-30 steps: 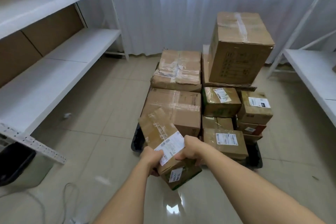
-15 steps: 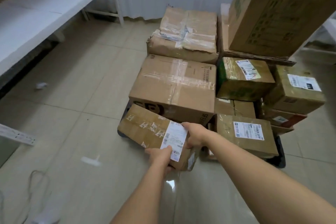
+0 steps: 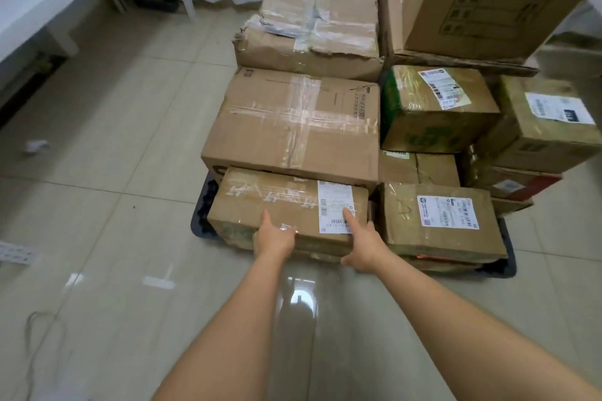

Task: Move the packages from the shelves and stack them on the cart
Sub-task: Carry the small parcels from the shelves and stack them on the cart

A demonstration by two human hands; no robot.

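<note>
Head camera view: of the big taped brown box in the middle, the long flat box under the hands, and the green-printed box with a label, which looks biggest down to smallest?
1. Big taped brown cardboard box.
2. Long flat cardboard box under both hands; it's nearer, so the gap is unsure.
3. Green-printed cardboard box.

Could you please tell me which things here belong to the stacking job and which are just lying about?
Job: long package, both hands on it (left hand, right hand); stacked packages; cart.
Lying about: crumpled paper; cable.
</note>
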